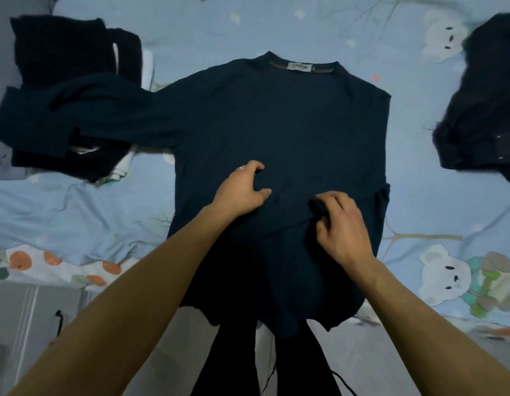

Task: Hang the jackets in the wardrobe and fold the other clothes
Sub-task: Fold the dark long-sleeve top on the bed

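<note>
A dark sweater (279, 124) lies flat on the bedsheet (76, 212), collar away from the person, its hem hanging over the bed's near edge. The left hand (242, 190) rests on its middle, fingers curled and pinching fabric. The right hand (342, 224) grips the folded-over sleeve cuff (319, 208). Dark folded clothes (70, 67) sit far left; another dark garment (482, 104) lies right.

Pale-blue bedsheet (305, 30) w/ bear print, rumpled at left; grey floor (33, 324) below bed edge; dim light.
</note>
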{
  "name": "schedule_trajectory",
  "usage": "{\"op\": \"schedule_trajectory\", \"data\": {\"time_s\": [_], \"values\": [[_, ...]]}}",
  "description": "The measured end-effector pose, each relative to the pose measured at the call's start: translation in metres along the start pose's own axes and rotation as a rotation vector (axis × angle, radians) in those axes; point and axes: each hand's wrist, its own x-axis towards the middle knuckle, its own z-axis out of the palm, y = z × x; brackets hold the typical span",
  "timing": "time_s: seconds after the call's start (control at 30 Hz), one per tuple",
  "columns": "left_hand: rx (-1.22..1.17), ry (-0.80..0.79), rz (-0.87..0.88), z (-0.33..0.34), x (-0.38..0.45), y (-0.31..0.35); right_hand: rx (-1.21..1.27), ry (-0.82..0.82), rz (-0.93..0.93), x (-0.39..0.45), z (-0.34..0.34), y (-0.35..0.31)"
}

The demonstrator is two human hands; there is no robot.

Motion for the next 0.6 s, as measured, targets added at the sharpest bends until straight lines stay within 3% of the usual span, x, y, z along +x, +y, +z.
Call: {"op": "schedule_trajectory", "data": {"time_s": [0.23, 0.33, 0.43, 0.6], "values": [[0.008, -0.098, 0.105, 0.05, 0.099, 0.104, 0.019, 0.131, 0.334, 0.01, -0.04, 0.094], [-0.021, -0.098, 0.145, 0.063, 0.132, 0.142, 0.14, 0.074, 0.475, 0.027, -0.045, 0.119], [-0.066, -0.123, 0.14, 0.069, 0.158, 0.172, 0.21, -0.02, 0.473, 0.045, -0.044, 0.127], [-0.154, -0.159, 0.043, 0.087, 0.205, 0.216, 0.119, -0.015, 0.548, 0.05, -0.042, 0.145]]}}
